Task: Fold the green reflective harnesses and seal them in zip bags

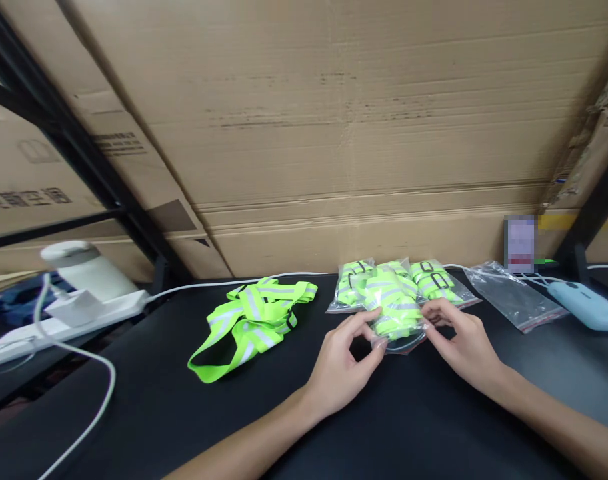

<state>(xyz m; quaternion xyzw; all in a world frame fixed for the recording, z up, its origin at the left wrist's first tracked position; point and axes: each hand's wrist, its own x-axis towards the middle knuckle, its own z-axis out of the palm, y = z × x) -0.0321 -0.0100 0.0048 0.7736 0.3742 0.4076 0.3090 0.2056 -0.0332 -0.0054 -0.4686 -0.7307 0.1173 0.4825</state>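
Your left hand (341, 363) and right hand (464, 340) are both pinched on the near edge of a clear bagged vest (397, 313), fingertips closed on the plastic from either side. The bag rests on the black surface (184, 413), atop two more bagged vests (437, 280) just behind it. A loose neon vest (249, 323) lies unpacked to the left. An empty zip bag (511, 293) sits to the right, near a blue case (589, 307).
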